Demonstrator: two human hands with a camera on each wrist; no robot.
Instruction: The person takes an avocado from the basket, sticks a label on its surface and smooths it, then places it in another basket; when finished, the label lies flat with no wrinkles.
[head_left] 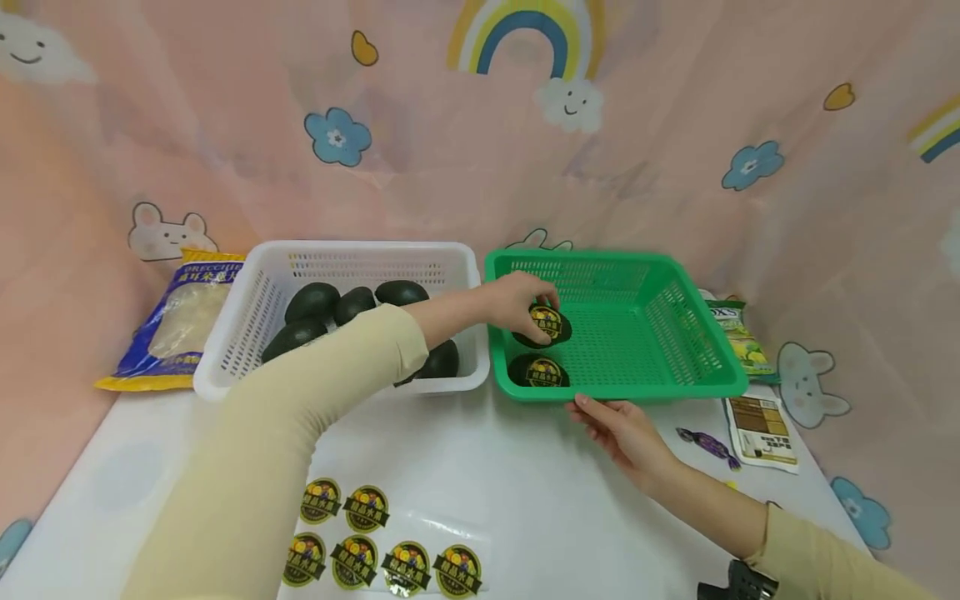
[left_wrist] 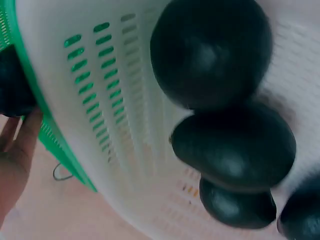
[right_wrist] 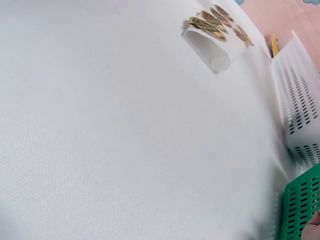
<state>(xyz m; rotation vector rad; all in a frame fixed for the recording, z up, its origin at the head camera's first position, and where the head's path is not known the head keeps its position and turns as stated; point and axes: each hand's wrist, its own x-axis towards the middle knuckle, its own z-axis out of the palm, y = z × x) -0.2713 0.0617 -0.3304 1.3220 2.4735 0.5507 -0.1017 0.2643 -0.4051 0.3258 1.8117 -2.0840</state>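
Note:
My left hand (head_left: pixel 517 304) reaches across into the green basket (head_left: pixel 652 333) and holds an avocado (head_left: pixel 553 333) bearing a round black-and-gold sticker, fingers behind it and thumb in front. Just in front of it, a second stickered avocado (head_left: pixel 528 372) lies in the basket's left front corner. At the front rim my right hand (head_left: pixel 630 437) grips the green basket's edge between thumb and fingers; only a sliver of this hand shows in the right wrist view. Several dark avocados (left_wrist: pixel 235 145) sit in the white basket (head_left: pixel 472 358), partly hidden by my left sleeve in the head view.
A sheet of round stickers (head_left: pixel 406 568) lies on the white table (head_left: pixel 570 517). The blue-and-yellow bag (head_left: pixel 187 317) leans left of the white basket. To the right are a green packet (head_left: pixel 738 333), a brown-and-white packet (head_left: pixel 761 433) and a purple wrapped candy (head_left: pixel 708 446).

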